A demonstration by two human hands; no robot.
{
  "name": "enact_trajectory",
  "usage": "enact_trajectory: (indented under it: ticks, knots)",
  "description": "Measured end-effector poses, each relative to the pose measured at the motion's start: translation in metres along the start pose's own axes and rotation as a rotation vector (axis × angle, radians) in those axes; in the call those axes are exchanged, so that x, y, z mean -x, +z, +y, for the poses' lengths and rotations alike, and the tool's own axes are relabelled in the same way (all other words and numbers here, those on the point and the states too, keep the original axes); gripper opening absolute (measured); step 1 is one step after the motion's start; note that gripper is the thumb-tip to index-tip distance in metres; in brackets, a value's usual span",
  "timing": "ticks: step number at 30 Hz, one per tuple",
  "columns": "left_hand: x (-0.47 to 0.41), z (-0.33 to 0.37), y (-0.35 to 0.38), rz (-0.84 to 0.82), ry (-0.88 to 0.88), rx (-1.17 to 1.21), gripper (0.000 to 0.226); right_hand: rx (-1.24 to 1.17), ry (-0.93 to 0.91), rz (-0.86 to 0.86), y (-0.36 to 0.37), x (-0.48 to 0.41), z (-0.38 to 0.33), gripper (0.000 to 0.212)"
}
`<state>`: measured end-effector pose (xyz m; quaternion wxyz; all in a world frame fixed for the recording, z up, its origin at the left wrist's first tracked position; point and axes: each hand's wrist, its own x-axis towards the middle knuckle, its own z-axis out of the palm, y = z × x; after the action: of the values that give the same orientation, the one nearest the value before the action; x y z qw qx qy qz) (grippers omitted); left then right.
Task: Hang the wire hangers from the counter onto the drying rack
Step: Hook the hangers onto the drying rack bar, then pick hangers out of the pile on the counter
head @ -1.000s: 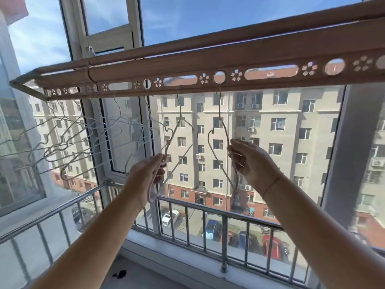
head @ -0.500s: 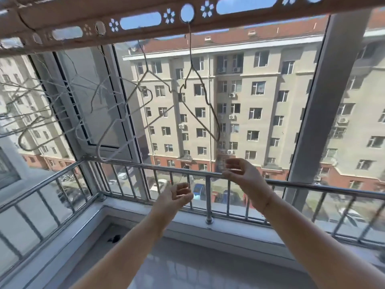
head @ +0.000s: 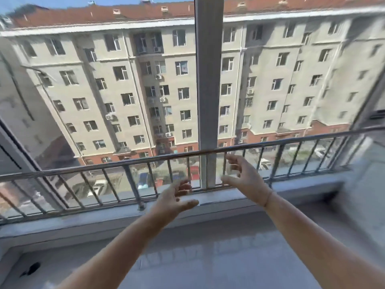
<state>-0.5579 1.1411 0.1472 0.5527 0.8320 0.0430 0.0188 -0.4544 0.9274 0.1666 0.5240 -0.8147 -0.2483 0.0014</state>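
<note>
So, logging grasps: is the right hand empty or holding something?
Empty: the right hand is spread loosely open, with nothing visible in its grasp.

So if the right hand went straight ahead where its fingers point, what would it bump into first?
Probably the metal railing: the open right hand points forward and slightly left at its bars, just in front of the window post. Depth is hard to judge, so this is a guess.
</note>
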Motion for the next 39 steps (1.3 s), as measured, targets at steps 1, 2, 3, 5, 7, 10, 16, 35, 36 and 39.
enact_trajectory:
  ticks: [1,2,3,5,7,10,16,35,36,39]
  knots:
    - [-0.006,0.008,0.022,-0.034,0.017,-0.013,0.072,0.013,0.027,0.025,-0.021,0.008,0.013,0.06]
    - [-0.012,0.016,0.044,-0.067,0.031,-0.021,0.07,0.021,0.054,0.052,-0.042,0.017,0.025,0.062]
    - [-0.018,0.025,0.067,-0.103,0.043,-0.02,0.068,0.028,0.083,0.08,-0.063,0.026,0.037,0.063]
    - [-0.028,0.041,0.112,-0.172,0.065,-0.005,0.064,0.044,0.135,0.125,-0.105,0.044,0.06,0.066]
    - [-0.036,0.057,0.155,-0.224,0.082,-0.001,0.062,0.051,0.184,0.17,-0.145,0.063,0.082,0.068]
    - [-0.047,0.084,0.221,-0.284,0.106,0.001,0.064,0.061,0.249,0.243,-0.203,0.093,0.115,0.069]
    - [-0.066,0.127,0.354,-0.43,0.169,0.006,0.061,0.11,0.36,0.415,-0.317,0.16,0.164,0.068]
    - [-0.182,0.254,0.689,-0.856,0.295,-0.006,0.049,0.195,0.588,1.06,-0.597,0.285,0.287,0.024]
    - [-0.194,0.261,0.708,-0.868,0.298,0.001,0.049,0.188,0.599,1.085,-0.613,0.284,0.295,0.023]
    - [-0.227,0.282,0.759,-0.885,0.295,-0.006,0.045,0.146,0.637,1.13,-0.657,0.28,0.317,0.019]
